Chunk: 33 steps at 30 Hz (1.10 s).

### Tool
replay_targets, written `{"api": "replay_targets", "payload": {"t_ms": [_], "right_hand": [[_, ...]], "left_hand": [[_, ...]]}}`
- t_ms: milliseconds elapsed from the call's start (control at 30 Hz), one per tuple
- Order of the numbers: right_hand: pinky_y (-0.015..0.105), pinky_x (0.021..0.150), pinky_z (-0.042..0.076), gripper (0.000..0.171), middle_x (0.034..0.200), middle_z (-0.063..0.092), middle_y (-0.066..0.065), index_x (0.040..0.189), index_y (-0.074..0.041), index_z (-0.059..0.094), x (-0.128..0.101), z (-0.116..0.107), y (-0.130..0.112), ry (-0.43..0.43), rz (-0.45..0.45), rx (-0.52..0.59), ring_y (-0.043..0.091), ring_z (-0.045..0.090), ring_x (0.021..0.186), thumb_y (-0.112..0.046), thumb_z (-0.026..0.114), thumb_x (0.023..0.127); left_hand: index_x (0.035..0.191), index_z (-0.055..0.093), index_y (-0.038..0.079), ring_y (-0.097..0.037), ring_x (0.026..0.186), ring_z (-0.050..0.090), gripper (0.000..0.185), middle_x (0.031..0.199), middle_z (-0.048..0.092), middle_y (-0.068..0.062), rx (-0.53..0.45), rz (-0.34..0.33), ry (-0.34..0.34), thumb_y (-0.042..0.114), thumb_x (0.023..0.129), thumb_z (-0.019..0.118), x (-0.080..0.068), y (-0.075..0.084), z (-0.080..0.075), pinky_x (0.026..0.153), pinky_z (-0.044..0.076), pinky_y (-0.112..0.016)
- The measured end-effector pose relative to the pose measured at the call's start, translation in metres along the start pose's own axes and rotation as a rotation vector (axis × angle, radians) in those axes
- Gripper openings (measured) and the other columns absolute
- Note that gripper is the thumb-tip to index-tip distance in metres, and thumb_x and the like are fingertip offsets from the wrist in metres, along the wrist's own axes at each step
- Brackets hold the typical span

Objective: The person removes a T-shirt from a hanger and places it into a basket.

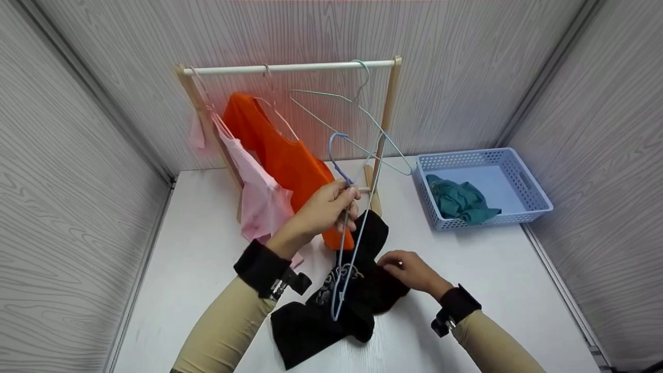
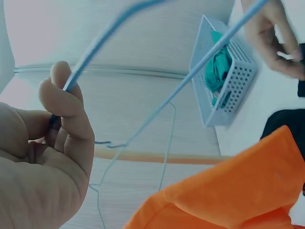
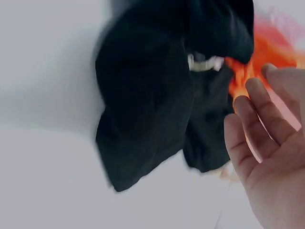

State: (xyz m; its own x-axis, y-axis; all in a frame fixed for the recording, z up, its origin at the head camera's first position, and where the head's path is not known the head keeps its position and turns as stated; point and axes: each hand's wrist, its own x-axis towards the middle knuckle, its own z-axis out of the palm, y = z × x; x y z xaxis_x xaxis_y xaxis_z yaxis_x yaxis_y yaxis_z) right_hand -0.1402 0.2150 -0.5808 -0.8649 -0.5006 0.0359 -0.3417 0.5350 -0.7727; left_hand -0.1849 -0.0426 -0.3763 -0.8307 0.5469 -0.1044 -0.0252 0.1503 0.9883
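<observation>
My left hand (image 1: 329, 207) grips a blue wire clothes hanger (image 1: 340, 171) just below its hook, with fingers curled round the neck. The hanger's long frame hangs down in front of a black garment (image 1: 316, 331), which lies rumpled on the white table with a printed pattern partly showing. In the left wrist view, the hanger's wire (image 2: 190, 76) runs diagonally past my fingers. My right hand (image 1: 412, 270) is beside the garment's right edge. Seen from the right wrist, its fingers (image 3: 255, 133) are loosely bent beside the black cloth (image 3: 143, 95), with nothing held between them.
A small rack with a white rod (image 1: 305, 67) stands at the back. From it hang a pink garment (image 1: 261, 197), an orange garment (image 1: 282, 160) and a bare pale green hanger (image 1: 321, 94). At right sits a blue perforated basket (image 1: 510, 194) holding a teal cloth (image 1: 461, 199).
</observation>
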Motion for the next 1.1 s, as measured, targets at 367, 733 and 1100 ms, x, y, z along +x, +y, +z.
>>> {"api": "replay_targets", "payload": {"t_ms": [367, 733, 1100], "right_hand": [[0.024, 0.074, 0.051, 0.018, 0.105, 0.070, 0.011, 0.109, -0.003, 0.068, -0.017, -0.029, 0.028, 0.055, 0.149, 0.014, 0.015, 0.064, 0.089, -0.006, 0.057, 0.095], [0.024, 0.074, 0.051, 0.018, 0.107, 0.070, 0.008, 0.109, -0.005, 0.068, -0.025, -0.026, 0.033, 0.036, 0.150, 0.024, 0.015, 0.065, 0.090, -0.009, 0.057, 0.096], [0.024, 0.073, 0.050, 0.017, 0.105, 0.070, 0.013, 0.108, -0.005, 0.068, -0.043, -0.023, 0.042, 0.017, 0.169, 0.046, 0.014, 0.066, 0.086, -0.008, 0.056, 0.096]], "left_hand": [[0.114, 0.050, 0.002, -0.012, 0.057, 0.063, 0.025, 0.075, 0.057, -0.004, -0.087, -0.008, 0.080, 0.023, 0.105, 0.041, 0.027, 0.009, -0.009, 0.049, 0.049, -0.019], [0.123, 0.053, 0.007, -0.012, 0.060, 0.053, 0.032, 0.076, 0.059, -0.002, -0.137, -0.032, 0.262, 0.029, 0.107, 0.036, 0.086, 0.024, -0.028, 0.051, 0.043, -0.019], [0.133, 0.052, 0.009, -0.006, 0.047, 0.041, 0.038, 0.072, 0.054, -0.002, -0.197, 0.007, 0.346, 0.029, 0.107, 0.032, 0.128, 0.044, -0.056, 0.046, 0.033, -0.019]]}}
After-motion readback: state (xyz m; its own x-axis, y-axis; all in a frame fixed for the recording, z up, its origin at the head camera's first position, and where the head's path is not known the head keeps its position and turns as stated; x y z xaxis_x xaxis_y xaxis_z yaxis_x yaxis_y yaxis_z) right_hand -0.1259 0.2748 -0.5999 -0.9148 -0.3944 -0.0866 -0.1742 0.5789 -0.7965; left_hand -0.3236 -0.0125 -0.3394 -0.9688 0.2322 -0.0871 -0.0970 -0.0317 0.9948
